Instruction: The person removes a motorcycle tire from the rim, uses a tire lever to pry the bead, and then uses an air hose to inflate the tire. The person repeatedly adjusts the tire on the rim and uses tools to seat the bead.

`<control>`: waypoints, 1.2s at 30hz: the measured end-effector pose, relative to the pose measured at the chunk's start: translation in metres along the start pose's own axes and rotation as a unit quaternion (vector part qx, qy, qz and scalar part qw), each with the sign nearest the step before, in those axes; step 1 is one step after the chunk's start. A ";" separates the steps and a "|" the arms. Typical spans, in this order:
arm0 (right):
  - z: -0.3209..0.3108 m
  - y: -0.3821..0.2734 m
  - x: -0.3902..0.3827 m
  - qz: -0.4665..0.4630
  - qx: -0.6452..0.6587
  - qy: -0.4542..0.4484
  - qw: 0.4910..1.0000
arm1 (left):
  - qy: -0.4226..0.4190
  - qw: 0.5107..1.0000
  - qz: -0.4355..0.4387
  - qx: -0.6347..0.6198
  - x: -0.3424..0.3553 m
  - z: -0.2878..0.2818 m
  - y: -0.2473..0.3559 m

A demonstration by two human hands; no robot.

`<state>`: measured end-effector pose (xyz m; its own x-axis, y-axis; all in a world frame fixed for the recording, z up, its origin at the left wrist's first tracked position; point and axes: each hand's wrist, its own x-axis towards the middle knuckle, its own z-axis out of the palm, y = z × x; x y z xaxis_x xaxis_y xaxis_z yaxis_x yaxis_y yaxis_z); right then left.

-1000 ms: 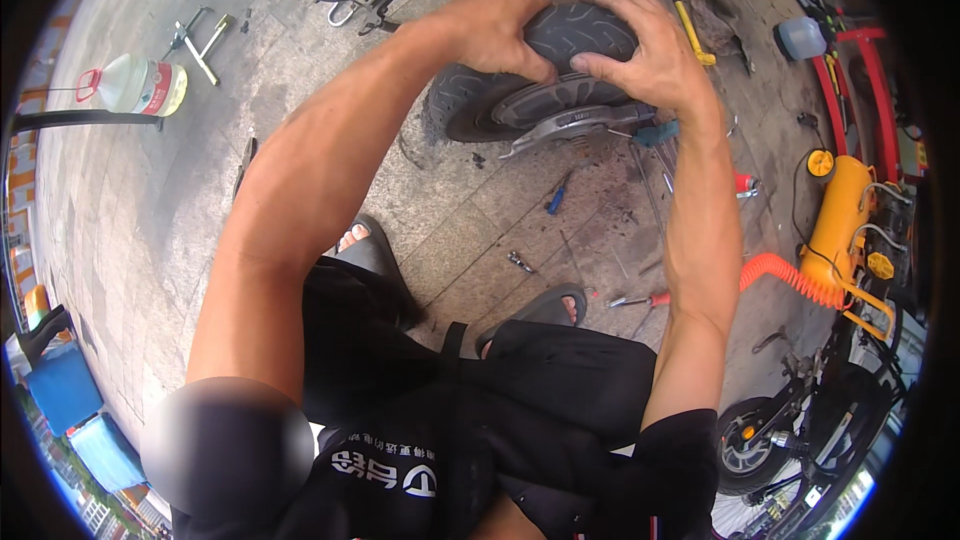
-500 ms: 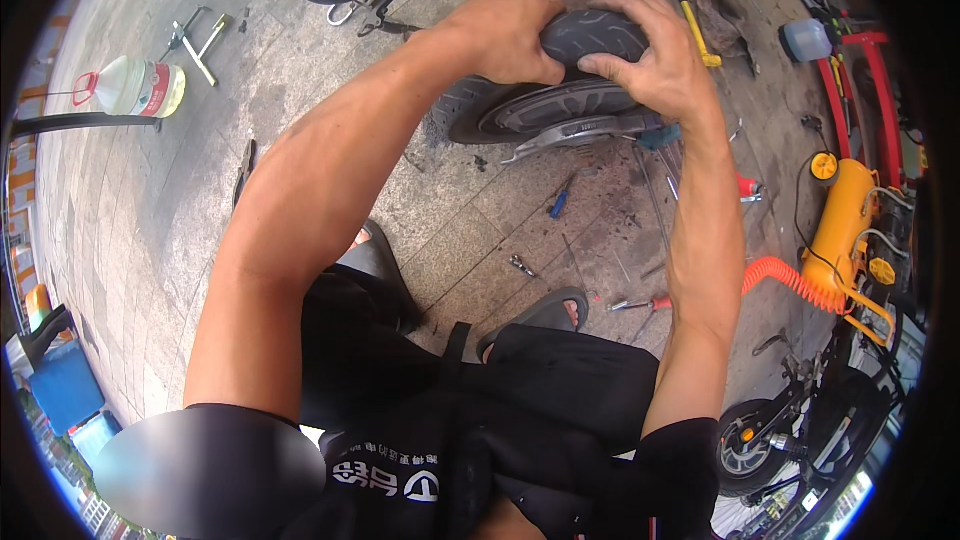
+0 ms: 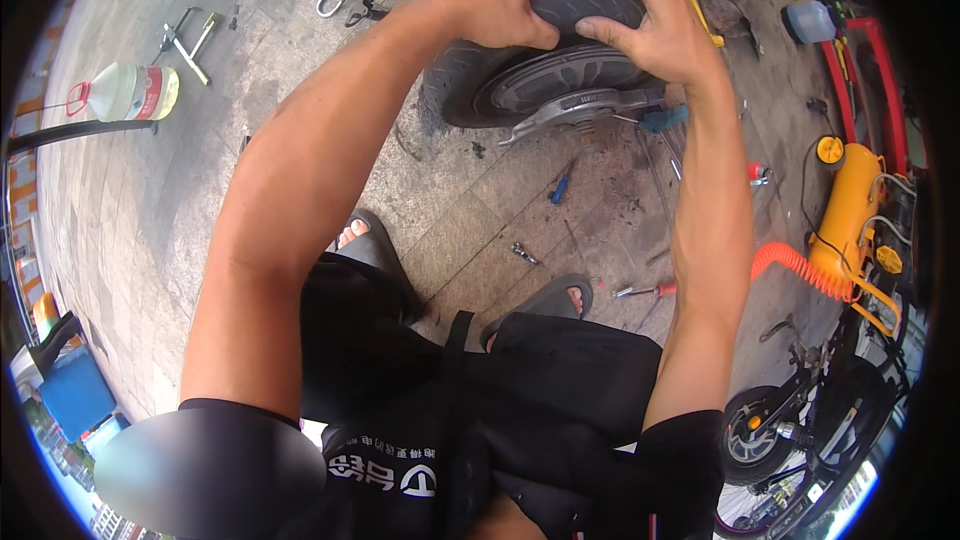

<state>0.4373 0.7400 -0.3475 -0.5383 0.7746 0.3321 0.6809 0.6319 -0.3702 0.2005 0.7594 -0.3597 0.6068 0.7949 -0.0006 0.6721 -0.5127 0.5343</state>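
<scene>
A scooter-type wheel with a black grooved tire (image 3: 590, 2) stands at the far middle, its dark rim (image 3: 560, 80) tilted toward me. My left hand (image 3: 505, 5) wraps over the tire's top, thumb pressed on the tread. On the other side of the same stretch of tread, my right hand (image 3: 668, 30) grips with fingers over the top and thumb facing the left one. A grey metal arm (image 3: 580, 112) sits across the wheel's near side, by the axle. Where the tire touches the ground is partly hidden.
A blue-handled screwdriver (image 3: 562, 186) and a small metal socket tool (image 3: 524, 254) lie on the paving. An orange air tank (image 3: 848, 205) with a coiled orange hose (image 3: 795, 265) stands right. A plastic jug (image 3: 130, 93) and a T-shaped wrench (image 3: 190, 50) are left. A yellow-handled hammer (image 3: 695, 10) lies far right.
Both hands keep their hold on the tire. The whole view has shifted a little, so the wheel and my hands appear slightly higher.
</scene>
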 end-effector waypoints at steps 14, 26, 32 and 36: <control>-0.005 0.023 0.011 0.029 0.021 -0.023 0.999 | 0.015 0.999 -0.013 -0.040 0.023 -0.003 -0.013; -0.010 0.038 0.007 0.103 -0.011 -0.012 0.995 | -0.002 0.989 -0.115 -0.089 -0.029 0.030 -0.048; -0.027 0.036 -0.008 0.112 0.002 -0.020 0.993 | 0.022 0.994 -0.073 -0.074 -0.028 0.009 -0.011; -0.020 0.046 -0.031 0.167 0.108 -0.010 0.980 | -0.002 0.995 -0.096 0.021 -0.028 -0.021 0.017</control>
<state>0.4951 0.7445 -0.3572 -0.3148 0.9380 0.1452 0.7014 0.3330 -0.6302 0.1857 0.7354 -0.3331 0.4680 0.8777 -0.1030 0.7929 -0.3656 0.4875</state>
